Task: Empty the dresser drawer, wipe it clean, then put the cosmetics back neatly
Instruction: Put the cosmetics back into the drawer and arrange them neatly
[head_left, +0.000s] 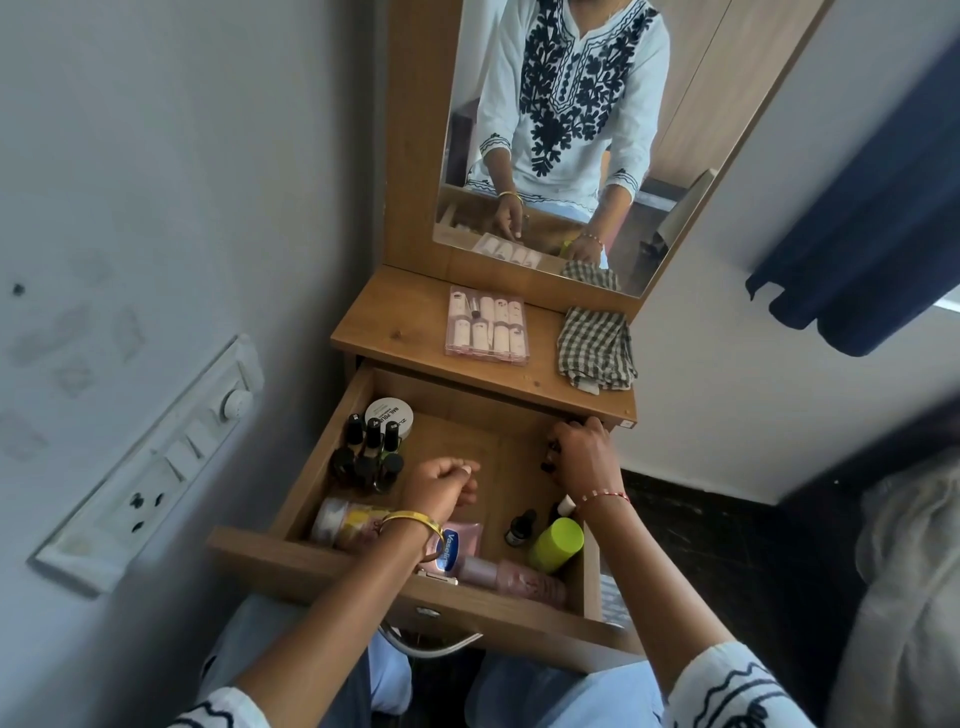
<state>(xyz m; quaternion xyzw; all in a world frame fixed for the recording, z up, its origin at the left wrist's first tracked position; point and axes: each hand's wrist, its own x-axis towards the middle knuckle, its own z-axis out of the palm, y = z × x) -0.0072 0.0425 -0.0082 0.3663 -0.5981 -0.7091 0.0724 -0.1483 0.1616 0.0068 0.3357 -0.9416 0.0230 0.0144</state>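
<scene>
Head camera looks down over my two forearms into the open dresser drawer (291, 499), a light wood-grain box pulled out below the dresser top (405, 322). My left hand (441, 486), with a gold bangle (415, 522) at the wrist, hovers over the middle of the drawer with fingers curled in on themselves and nothing in them. My right hand (579, 457), a thin red-and-white thread at its wrist, is at the drawer's back right corner under the top's front edge; its fingers are bent around something small and dark, but my knuckles hide it, so I cannot say what it is. In the back left corner stand dark nail polish bottles (371, 457), glossy with black caps, touching a round white tub (389, 413) behind them. Along the front wall, partly hidden by my left forearm, lie a pale jar with yellow on it (343, 522), a pink Vaseline tube (457, 545) and a clear pink bottle (514, 577) on its side. Toward the front right corner a lime-green cylinder (556, 543) leans beside a small dark dropper bottle (519, 527). On the dresser top, a flat clear plastic case of pale tubes (488, 327) lies near the middle, and a crumpled green-and-white checked cloth (595, 348) sits at the right edge. The mirror (561, 130) above reflects my white tunic with dark embroidery. A white switch panel (156, 462) is on the grey wall to the left.
</scene>
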